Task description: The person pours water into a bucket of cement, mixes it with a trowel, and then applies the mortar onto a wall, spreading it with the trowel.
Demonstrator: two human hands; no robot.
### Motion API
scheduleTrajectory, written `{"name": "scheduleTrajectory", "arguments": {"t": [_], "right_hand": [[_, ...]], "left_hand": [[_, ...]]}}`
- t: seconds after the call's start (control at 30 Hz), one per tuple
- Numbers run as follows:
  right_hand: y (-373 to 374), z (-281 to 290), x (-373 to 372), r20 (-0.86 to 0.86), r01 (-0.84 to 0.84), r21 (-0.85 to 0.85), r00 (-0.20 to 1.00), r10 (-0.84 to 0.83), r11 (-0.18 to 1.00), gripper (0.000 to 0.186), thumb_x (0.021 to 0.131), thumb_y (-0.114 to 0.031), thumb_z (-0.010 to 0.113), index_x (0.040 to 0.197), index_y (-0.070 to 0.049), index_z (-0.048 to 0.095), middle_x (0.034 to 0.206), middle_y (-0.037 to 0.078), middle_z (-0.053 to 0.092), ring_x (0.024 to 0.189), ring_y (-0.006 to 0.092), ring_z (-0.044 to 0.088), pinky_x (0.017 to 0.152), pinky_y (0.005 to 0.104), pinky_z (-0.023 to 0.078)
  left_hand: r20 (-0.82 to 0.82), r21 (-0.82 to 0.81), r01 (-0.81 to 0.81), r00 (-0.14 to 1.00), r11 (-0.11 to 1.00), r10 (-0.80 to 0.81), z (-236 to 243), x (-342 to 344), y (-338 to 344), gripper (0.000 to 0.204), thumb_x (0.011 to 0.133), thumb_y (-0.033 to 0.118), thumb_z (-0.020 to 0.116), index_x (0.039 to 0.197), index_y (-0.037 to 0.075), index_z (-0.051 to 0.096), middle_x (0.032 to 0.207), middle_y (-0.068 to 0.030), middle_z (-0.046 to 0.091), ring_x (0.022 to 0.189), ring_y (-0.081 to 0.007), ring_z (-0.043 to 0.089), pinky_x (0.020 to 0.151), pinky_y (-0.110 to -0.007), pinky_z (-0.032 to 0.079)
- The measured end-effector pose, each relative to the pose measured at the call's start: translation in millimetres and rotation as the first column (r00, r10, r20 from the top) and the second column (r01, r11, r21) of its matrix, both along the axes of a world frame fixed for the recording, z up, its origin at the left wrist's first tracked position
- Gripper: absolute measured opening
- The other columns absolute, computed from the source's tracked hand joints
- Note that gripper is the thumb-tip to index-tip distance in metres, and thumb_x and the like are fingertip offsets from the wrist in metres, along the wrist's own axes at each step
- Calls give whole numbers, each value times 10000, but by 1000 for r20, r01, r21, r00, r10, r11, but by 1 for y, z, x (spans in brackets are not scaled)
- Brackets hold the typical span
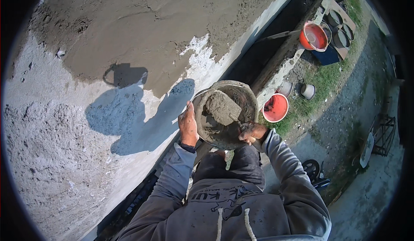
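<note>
My left hand [188, 125] grips the left side of a round, mortar-stained bucket [239, 88] held above my legs, its fingers wrapped at the rim and wire handle. My right hand [252, 133] is closed on the handle of a trowel, whose blade is hidden under a lump of wet grey mortar [221, 106] inside the bucket's mouth. To my left is a wall [112, 30] with wet grey plaster over part of its rough white surface; shadows of me and the bucket fall on it.
A dark gap runs beside the wall, bordered by a concrete ledge [286, 66] with an orange bucket [313, 36]. Red [275, 107] and grey buckets [307, 91] sit by grass. Several round containers [340, 38] lie on a board. A metal frame [384, 137] and part of a motorbike [311, 170] are at right.
</note>
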State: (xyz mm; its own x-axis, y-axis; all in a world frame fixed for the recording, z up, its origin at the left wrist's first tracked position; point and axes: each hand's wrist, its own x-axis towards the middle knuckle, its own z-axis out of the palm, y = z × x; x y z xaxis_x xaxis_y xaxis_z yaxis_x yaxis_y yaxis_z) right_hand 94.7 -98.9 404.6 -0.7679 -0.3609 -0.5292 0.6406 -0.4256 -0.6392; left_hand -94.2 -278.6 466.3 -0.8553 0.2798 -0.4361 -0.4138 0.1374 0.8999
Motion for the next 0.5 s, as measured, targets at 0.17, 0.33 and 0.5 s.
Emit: {"name": "scheduleTrajectory", "arguments": {"t": [0.17,0.33,0.5], "right_hand": [[34,-18,1,-22,-15,33,1000,16,999,181,734,-151,689,723,-37,548,575,58,551,477,161,554,467,286,467],[71,-39,17,79,171,-106,983,-163,980,174,745,-132,686,727,-33,543,561,75,560,464,172,559,464,282,458],[95,-102,67,158,715,-144,699,-698,684,134,732,-105,636,772,-19,542,558,77,539,444,175,532,427,288,447]], "left_hand": [[271,11,-82,959,997,76,-37,-10,2,529,925,346,508,1312,-3,419,1222,-72,524,1086,-153,526,933,-289,423],[141,-210,-34,988,977,65,-81,-12,26,577,929,338,501,1350,-27,352,1286,-59,480,1121,-164,509,955,-282,401],[230,-225,-155,951,962,207,-112,-8,24,469,937,413,462,1131,-5,549,1071,-41,585,948,-135,556,862,-270,422]]}}
